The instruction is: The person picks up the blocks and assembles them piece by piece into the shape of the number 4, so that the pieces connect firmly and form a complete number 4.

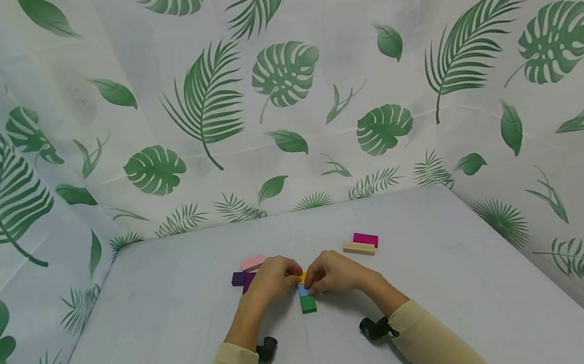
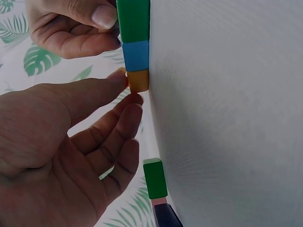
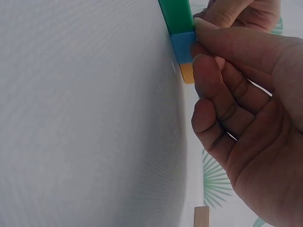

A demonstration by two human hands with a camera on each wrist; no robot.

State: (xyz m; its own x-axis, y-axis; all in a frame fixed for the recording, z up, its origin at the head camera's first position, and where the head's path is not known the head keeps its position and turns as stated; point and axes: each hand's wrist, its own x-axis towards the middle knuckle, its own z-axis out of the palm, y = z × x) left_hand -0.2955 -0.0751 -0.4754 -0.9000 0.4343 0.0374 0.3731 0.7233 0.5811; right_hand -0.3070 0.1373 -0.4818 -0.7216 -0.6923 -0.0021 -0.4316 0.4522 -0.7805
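A green block [image 1: 308, 304], a blue block [image 1: 303, 290] and a yellow block [image 1: 303, 276] stand end to end in a line on the table, the green one closest to the person. My left hand [image 1: 277, 278] pinches the yellow block [image 2: 138, 80] at the far end between thumb and fingertip. From the other side, my right hand [image 1: 336, 273] holds the blue block [image 3: 183, 47] with thumb and forefinger, the thumb tip right by its seam with the green one. In the head view the hands partly cover the yellow and blue blocks.
Left of the hands lie a pink block [image 1: 252, 263] and purple blocks [image 1: 238, 279]; the left wrist view also shows another green block [image 2: 155, 178] there. Back right, a magenta block [image 1: 365, 239] lies against a beige block [image 1: 359, 248]. A leaf-patterned curtain [image 1: 289, 163] borders the white table [image 1: 181, 349].
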